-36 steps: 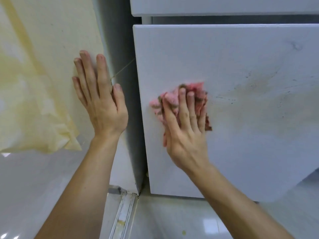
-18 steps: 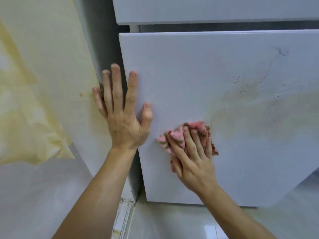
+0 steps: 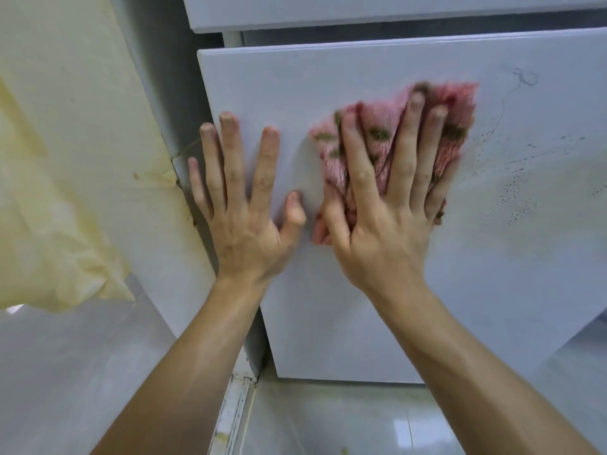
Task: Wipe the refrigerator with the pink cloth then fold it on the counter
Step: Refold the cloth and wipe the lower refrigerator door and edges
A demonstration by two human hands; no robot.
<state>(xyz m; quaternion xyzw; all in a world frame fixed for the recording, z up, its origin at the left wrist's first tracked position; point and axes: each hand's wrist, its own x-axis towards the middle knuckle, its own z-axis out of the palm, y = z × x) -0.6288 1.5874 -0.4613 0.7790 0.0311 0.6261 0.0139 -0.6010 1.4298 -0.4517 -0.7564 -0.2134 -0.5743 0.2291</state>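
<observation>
The white lower refrigerator door (image 3: 427,290) fills the middle and right of the head view. A bunched pink cloth (image 3: 456,106) with dark green flecks lies flat against the door's upper part. My right hand (image 3: 384,208) presses it to the door with straight, spread fingers. My left hand (image 3: 246,205) rests flat on the door's left edge, just beside the cloth, fingers spread. Brownish stains and dark specks (image 3: 519,198) mark the door to the right of the cloth.
The upper refrigerator door (image 3: 361,11) sits above a dark gap. A yellowish plastic sheet (image 3: 49,192) hangs on the wall at left. Glossy floor tiles (image 3: 345,421) and a door track (image 3: 230,418) lie below.
My right hand has swept the cloth up and to the right on the door. My left hand has shifted from the refrigerator's side edge onto the door front.
</observation>
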